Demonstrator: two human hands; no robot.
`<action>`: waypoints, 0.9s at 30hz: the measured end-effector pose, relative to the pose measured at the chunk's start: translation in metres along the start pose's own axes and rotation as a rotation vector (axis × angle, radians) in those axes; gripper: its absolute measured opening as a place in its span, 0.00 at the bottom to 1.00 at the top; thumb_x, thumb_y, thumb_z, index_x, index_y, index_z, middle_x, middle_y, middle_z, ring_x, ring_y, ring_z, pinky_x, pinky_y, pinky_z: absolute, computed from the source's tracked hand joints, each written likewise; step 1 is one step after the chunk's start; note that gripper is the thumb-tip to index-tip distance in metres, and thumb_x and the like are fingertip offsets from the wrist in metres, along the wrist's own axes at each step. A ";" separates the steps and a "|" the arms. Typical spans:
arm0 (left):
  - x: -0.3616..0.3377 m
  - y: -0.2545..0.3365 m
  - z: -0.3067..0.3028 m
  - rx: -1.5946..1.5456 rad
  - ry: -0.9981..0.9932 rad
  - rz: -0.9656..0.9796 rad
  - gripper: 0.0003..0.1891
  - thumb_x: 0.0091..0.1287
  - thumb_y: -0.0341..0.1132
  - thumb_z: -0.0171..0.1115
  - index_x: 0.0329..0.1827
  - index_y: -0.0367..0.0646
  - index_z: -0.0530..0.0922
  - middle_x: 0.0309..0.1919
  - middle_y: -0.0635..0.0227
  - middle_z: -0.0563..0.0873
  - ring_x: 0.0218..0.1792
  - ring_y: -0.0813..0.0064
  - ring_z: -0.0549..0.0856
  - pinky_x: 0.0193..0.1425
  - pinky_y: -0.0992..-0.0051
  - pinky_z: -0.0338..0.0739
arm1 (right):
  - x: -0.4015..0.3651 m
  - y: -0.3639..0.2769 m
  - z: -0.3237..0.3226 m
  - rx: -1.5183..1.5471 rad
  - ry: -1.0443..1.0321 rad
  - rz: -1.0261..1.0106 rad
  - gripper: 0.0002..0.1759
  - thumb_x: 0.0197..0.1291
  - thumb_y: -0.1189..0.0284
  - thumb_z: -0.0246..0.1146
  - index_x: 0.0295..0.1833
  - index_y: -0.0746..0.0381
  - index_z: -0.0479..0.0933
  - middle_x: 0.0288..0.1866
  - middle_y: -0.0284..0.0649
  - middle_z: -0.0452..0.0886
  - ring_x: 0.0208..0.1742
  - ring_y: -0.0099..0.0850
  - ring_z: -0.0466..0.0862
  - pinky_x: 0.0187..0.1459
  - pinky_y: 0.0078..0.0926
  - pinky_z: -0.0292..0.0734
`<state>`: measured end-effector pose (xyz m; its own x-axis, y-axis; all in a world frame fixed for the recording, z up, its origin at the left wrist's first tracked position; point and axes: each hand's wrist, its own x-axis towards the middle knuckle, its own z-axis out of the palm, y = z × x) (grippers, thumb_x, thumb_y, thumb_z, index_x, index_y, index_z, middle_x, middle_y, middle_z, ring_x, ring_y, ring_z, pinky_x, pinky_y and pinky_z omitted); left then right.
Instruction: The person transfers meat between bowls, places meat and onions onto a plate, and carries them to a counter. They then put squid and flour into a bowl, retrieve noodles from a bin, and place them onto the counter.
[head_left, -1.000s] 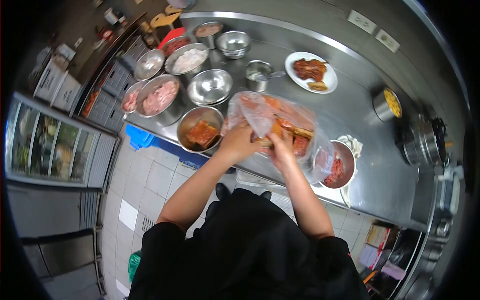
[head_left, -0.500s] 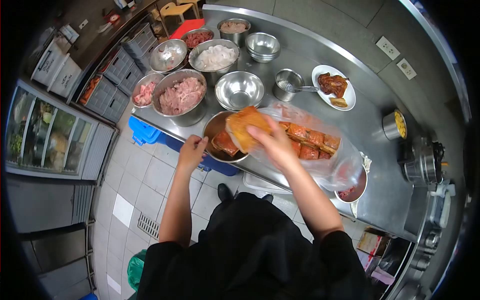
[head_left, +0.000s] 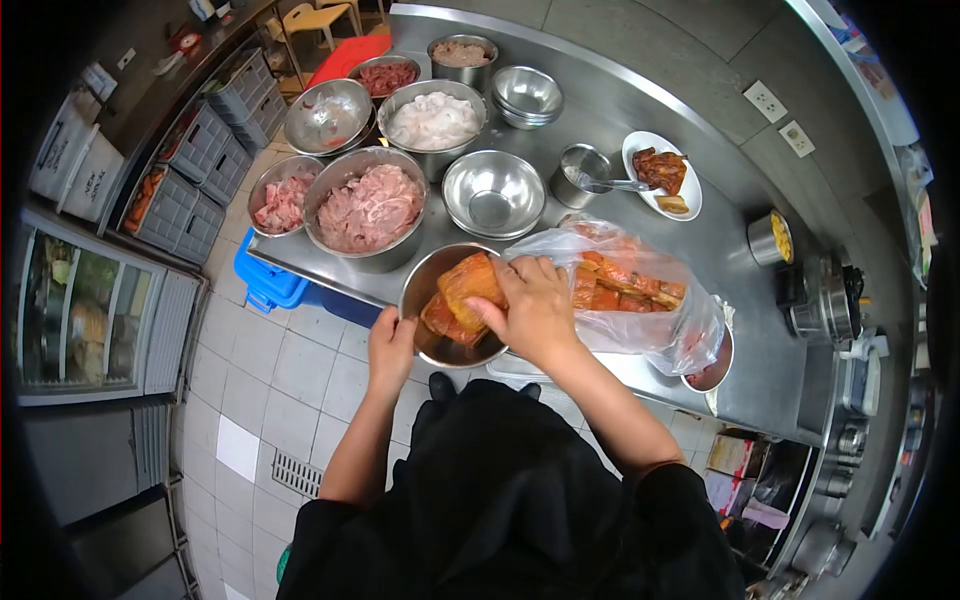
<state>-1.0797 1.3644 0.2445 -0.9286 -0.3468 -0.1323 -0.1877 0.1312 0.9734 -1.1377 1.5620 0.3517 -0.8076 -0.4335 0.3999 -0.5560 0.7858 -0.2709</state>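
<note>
Meat held at the bowl

The right hand [head_left: 533, 308] reaches forward over the bowl [head_left: 412, 290], palm down; the left hand [head_left: 391, 350] is at its near-left rim. The browned piece [head_left: 471, 287] tilts above another inside. Right fingers grip it, slightly spread; left fingers pinch the rim.

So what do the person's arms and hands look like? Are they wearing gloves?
No gloves: the left hand and right hand are both bare, with five fingers each, like yours. I can't see a watch or bracelet on either wrist. The sleeves are short, plain and black, so the forearms are uncovered.
</note>
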 end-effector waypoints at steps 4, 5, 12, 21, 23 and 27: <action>-0.019 0.018 -0.043 -0.088 0.000 -0.044 0.07 0.64 0.30 0.54 0.28 0.39 0.72 0.23 0.76 0.73 0.27 0.84 0.70 0.30 0.79 0.66 | 0.010 -0.024 0.004 0.082 -0.003 -0.061 0.32 0.52 0.51 0.64 0.53 0.68 0.76 0.33 0.43 0.76 0.41 0.39 0.75 0.46 0.39 0.68; -0.022 0.008 -0.054 -0.092 -0.010 -0.034 0.07 0.64 0.30 0.54 0.28 0.39 0.72 0.23 0.76 0.73 0.27 0.84 0.70 0.30 0.79 0.66 | 0.011 -0.029 0.009 0.153 -0.017 -0.067 0.32 0.52 0.51 0.64 0.53 0.68 0.76 0.33 0.43 0.76 0.40 0.39 0.76 0.45 0.38 0.69; -0.040 -0.046 -0.075 -0.045 0.048 -0.101 0.10 0.63 0.29 0.55 0.24 0.41 0.67 0.21 0.76 0.69 0.26 0.85 0.66 0.28 0.79 0.63 | 0.009 -0.027 0.016 0.127 -0.085 -0.096 0.28 0.55 0.55 0.64 0.54 0.65 0.75 0.43 0.46 0.78 0.45 0.42 0.77 0.44 0.39 0.73; -0.011 0.024 -0.043 -0.091 0.111 -0.006 0.09 0.64 0.29 0.54 0.25 0.40 0.69 0.21 0.76 0.71 0.27 0.86 0.67 0.29 0.81 0.64 | 0.087 0.273 -0.020 -0.320 0.067 0.512 0.26 0.57 0.57 0.64 0.56 0.62 0.72 0.41 0.49 0.79 0.37 0.41 0.79 0.40 0.41 0.76; 0.005 0.038 -0.039 -0.088 0.152 0.078 0.07 0.65 0.30 0.54 0.28 0.39 0.72 0.23 0.77 0.74 0.27 0.87 0.69 0.30 0.82 0.65 | 0.082 0.287 -0.014 0.848 -0.193 1.030 0.27 0.56 0.54 0.66 0.54 0.60 0.71 0.31 0.39 0.77 0.23 0.27 0.76 0.24 0.29 0.74; 0.035 0.074 -0.018 -0.134 0.171 0.088 0.06 0.65 0.30 0.55 0.30 0.39 0.73 0.23 0.78 0.73 0.27 0.88 0.68 0.30 0.83 0.63 | 0.082 0.285 0.031 1.088 0.106 0.756 0.25 0.52 0.55 0.70 0.48 0.59 0.74 0.24 0.32 0.76 0.17 0.19 0.71 0.18 0.21 0.69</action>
<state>-1.1206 1.3449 0.3151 -0.8697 -0.4931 -0.0235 -0.0536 0.0471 0.9974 -1.3680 1.7365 0.2797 -0.9940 0.0263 -0.1064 0.1075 0.0443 -0.9932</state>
